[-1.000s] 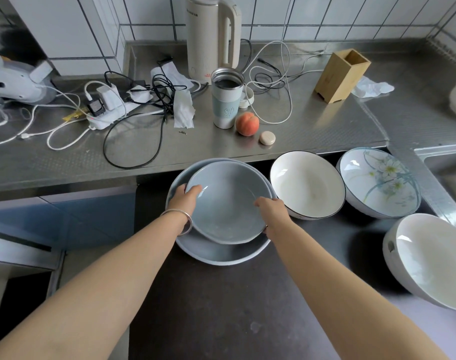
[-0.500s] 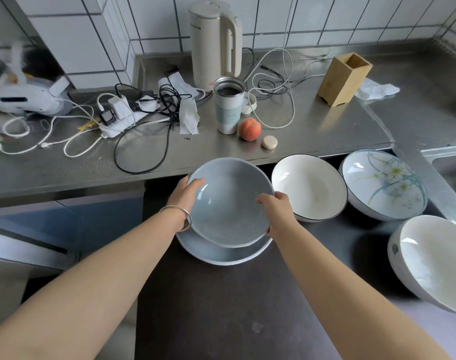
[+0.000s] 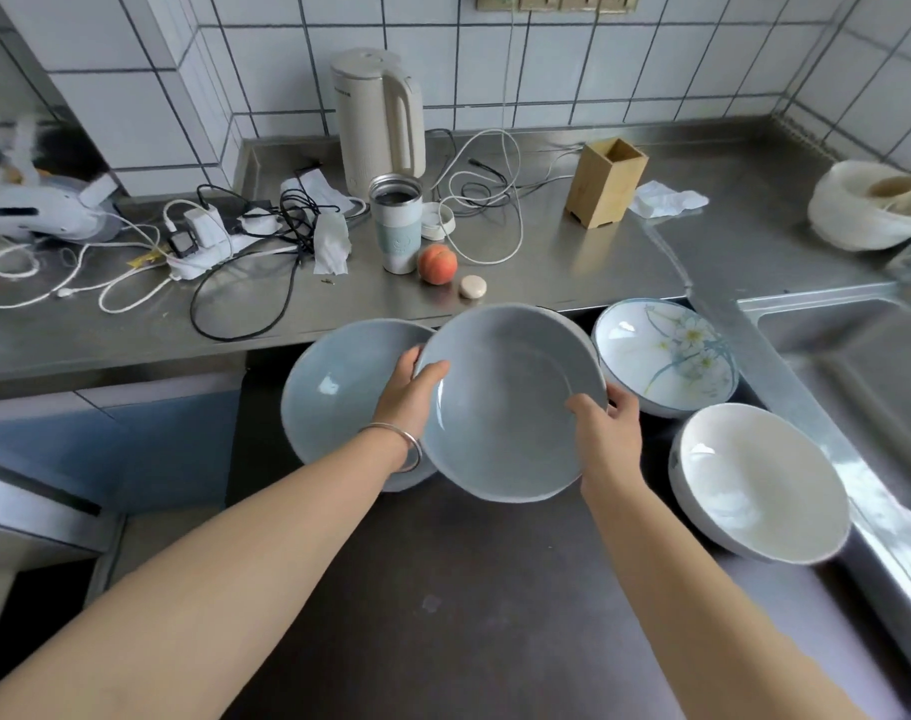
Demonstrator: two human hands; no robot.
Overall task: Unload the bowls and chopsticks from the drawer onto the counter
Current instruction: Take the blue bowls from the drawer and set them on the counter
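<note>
Both hands hold a grey-blue bowl (image 3: 505, 402) in the air above the open dark drawer (image 3: 443, 605). My left hand (image 3: 409, 389) grips its left rim and my right hand (image 3: 606, 426) grips its right rim. A second, larger grey-blue bowl (image 3: 339, 387) lies in the drawer to the left, partly behind my left wrist. A flower-patterned bowl (image 3: 666, 356) and a plain white bowl (image 3: 760, 480) sit at the drawer's right side. The held bowl covers the black-rimmed white bowl. No chopsticks are in sight.
The steel counter (image 3: 573, 262) behind the drawer carries a kettle (image 3: 378, 122), a tumbler (image 3: 399, 223), a peach (image 3: 437, 263), tangled cables (image 3: 225, 262), a wooden holder (image 3: 606, 181) and a tissue (image 3: 666, 199). A sink (image 3: 858, 366) lies right; a white container (image 3: 877, 213) stands far right.
The smaller grey-blue bowl has been lifted out of the larger one and carried up and to the right, both hands still on its rim. It now hides the black-rimmed white bowl.
</note>
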